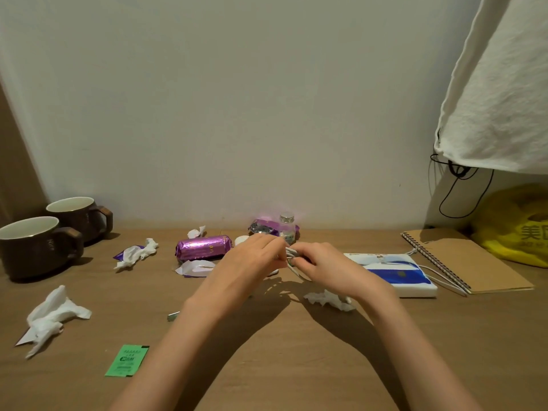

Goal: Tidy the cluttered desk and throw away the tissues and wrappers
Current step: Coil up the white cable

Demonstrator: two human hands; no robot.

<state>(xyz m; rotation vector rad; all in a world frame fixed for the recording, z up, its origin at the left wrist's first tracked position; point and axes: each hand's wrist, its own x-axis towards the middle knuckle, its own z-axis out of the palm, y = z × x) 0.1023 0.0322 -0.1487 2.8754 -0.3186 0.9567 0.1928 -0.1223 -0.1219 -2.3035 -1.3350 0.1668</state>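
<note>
Toward the back middle of the worktop [281,366], a white cable [296,272] is being pinched between both hands. The fingers of the left hand [255,256] and the right hand [320,264] are being curled round a small bundle of its loops, so each grip is being closed on the cable and on nothing else. From the grip the loose length is running rightward, its long axis lying roughly along the back edge. It is crossing the blue-and-white tissue pack [397,274] and reaching the spiral notebook [471,262] near the right edge. The right hand is lying nearer that slack, so the next gathering is judged to be falling to it. A crumpled tissue [329,299] is lying just beneath the right wrist, toward the near edge. Other tissues, and the purple wrapper [203,247], are lying to the left of the grip, apart from it and untouched.
</note>
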